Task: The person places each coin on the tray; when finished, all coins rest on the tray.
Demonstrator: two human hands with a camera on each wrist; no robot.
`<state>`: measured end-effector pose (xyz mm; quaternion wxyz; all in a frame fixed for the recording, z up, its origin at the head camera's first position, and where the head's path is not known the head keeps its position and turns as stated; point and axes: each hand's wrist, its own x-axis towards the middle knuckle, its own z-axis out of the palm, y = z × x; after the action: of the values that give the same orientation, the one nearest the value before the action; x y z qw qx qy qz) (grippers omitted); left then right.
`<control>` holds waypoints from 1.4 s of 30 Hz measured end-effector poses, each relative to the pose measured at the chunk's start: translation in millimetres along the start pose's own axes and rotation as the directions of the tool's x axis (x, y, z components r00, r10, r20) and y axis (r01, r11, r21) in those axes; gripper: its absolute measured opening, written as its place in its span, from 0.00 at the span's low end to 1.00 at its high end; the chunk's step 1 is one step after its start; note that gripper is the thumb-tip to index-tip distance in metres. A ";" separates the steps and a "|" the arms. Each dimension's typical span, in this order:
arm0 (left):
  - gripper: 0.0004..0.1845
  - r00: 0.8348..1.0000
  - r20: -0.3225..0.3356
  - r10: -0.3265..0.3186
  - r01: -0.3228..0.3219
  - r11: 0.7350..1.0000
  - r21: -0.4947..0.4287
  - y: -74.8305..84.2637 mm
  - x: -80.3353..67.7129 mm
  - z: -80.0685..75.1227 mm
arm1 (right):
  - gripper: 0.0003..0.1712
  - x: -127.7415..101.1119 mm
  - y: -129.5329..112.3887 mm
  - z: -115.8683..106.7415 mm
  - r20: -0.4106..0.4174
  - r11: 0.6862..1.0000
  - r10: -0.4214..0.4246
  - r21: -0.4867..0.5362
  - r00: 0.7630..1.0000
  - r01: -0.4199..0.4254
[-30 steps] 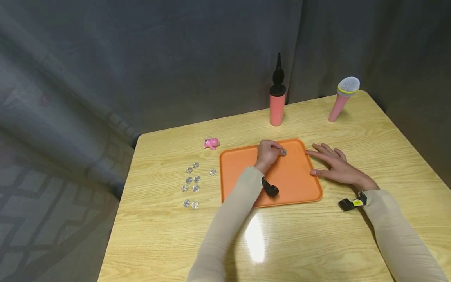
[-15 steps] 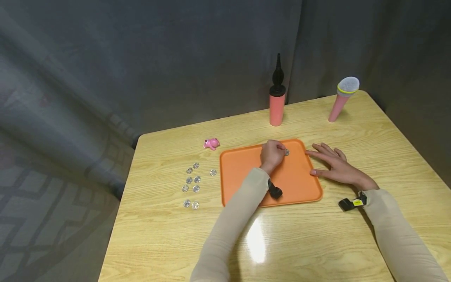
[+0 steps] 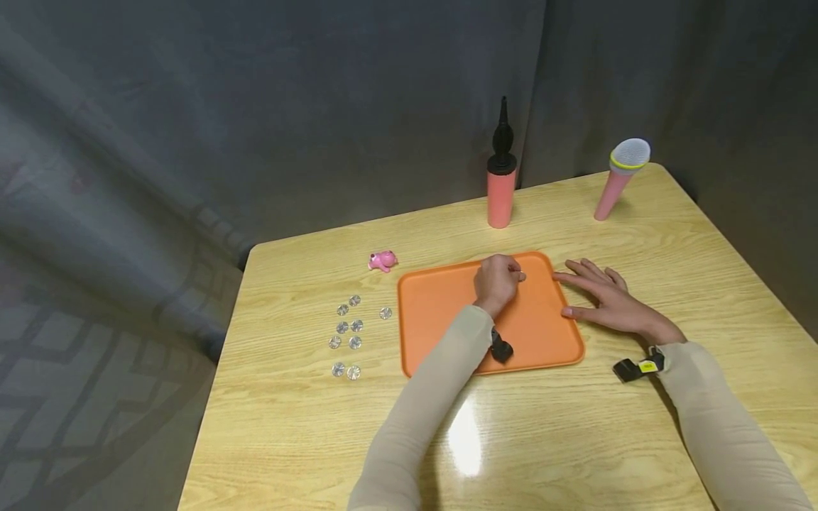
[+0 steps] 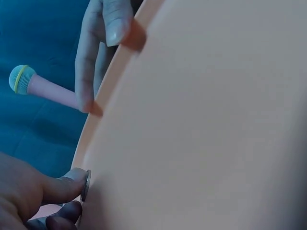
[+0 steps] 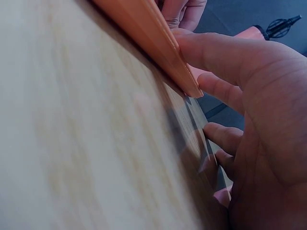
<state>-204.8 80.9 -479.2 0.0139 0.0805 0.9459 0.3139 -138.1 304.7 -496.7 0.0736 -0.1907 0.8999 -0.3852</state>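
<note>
My left hand [image 3: 495,285] is over the upper right part of an orange tray [image 3: 441,319]. Its thumb and curled fingers pinch a small round clear gem [image 4: 86,185], seen edge-on in the left wrist view and mostly hidden by the fingertips in the head view. The gem stands on its edge close to the tray's rim. My right hand [image 3: 603,301] lies at the tray's right side, fingers spread and fairly straight, with thumb and index fingertip touching the rim.
Several more clear round gems [image 3: 356,326] lie on the table [image 3: 287,426] left of the tray. Behind them is a small pink animal figure [image 3: 383,261]. A pink pump with a black nozzle [image 3: 500,199] and a pink toy microphone [image 3: 615,191] stand towards the back.
My left hand has shifted slightly to the right over the tray with the gem, which has become mostly hidden behind the fingertips. The right hand has stayed at the rim.
</note>
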 end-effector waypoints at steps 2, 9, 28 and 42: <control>0.03 1.000 0.007 -0.001 0.001 1.000 -0.011 -1.1 -0.1 -1.4 | 0.40 0.2 -0.9 0.2 0.001 1.000 0.000 -0.002 1.000 0.000; 0.04 0.999 0.033 -0.009 0.015 0.982 -0.187 -7.8 0.7 -10.5 | 0.40 0.4 -3.4 0.0 0.008 1.000 0.000 -0.006 1.000 0.000; 0.07 0.989 -0.122 0.087 -0.129 0.906 -0.404 -44.4 -8.7 -89.3 | 0.40 1.3 -3.4 0.3 0.008 1.000 -0.021 0.010 1.000 0.021; 0.07 0.978 -0.210 -0.013 -0.078 0.904 -0.421 -123.9 -53.4 -159.9 | 0.40 2.1 -4.4 1.1 0.010 1.000 0.005 0.010 1.000 -0.005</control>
<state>-182.1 -120.2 -426.0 -0.0731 0.0582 0.8491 0.5200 -138.5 300.3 -494.3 0.0799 -0.1902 0.8981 -0.3885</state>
